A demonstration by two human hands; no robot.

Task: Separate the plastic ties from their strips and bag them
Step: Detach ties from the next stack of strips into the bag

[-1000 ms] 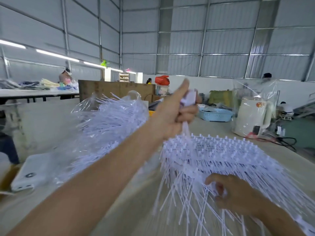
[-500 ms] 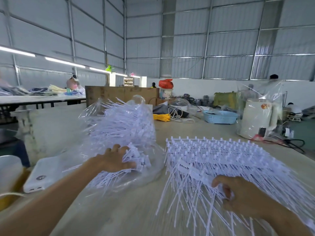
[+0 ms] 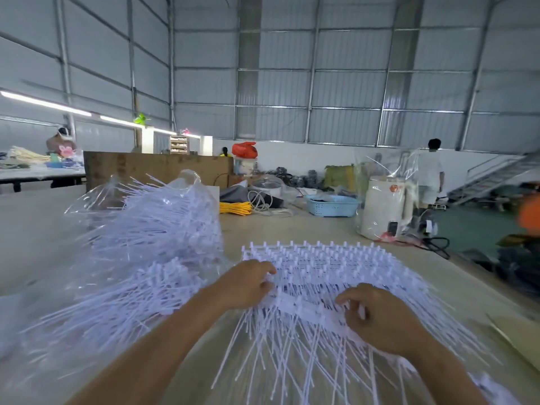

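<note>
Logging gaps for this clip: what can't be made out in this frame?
- Head view: right hand fingertips are buried among the strips of ties, so its grip is unclear.
- Clear bag: its near-left part is blurred; the tie count is unreadable.
- Bottom edge cuts off the tie tails.

Left hand (image 3: 248, 283) and right hand (image 3: 377, 320) on stacked tie strips (image 3: 336, 267), fingers apparently pinching one strip, bagged ties (image 3: 152, 247) at nine o'clock on worktop (image 3: 467, 290)

1. The plastic ties (image 3: 336, 276) are white, in rows.
2. The bag (image 3: 140, 217) is clear.
3. The table (image 3: 455, 290) is pale beige.
4. Toward its far edge, the rope (image 3: 235, 207) is yellow and the basket (image 3: 331, 205) light blue.
</note>
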